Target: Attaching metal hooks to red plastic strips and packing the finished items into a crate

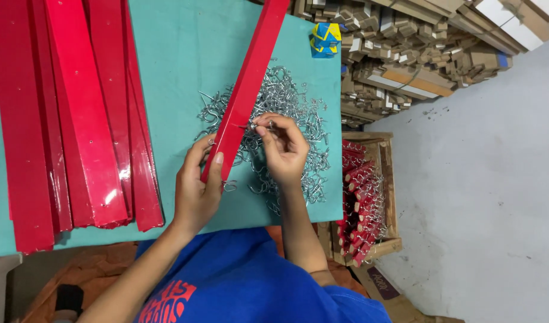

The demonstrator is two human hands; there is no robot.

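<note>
At frame centre, the left hand point(196, 188) grips one red bar point(244, 90); the right hand point(283, 146) pinches one metal hook point(257, 126) against it above a hook pile point(292, 101) on the bench point(173, 54).

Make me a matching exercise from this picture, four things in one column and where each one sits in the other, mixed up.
Things:
1. long red wooden bar
2. heap of silver metal hooks
3. stack of flat red wooden slats
4. wooden crate of finished red pieces

Places:
A. left part of the teal table
B. on the floor right of the table
C. held in the left hand
D. table middle, under the right hand

Pairs: 1-C, 2-D, 3-A, 4-B
</note>
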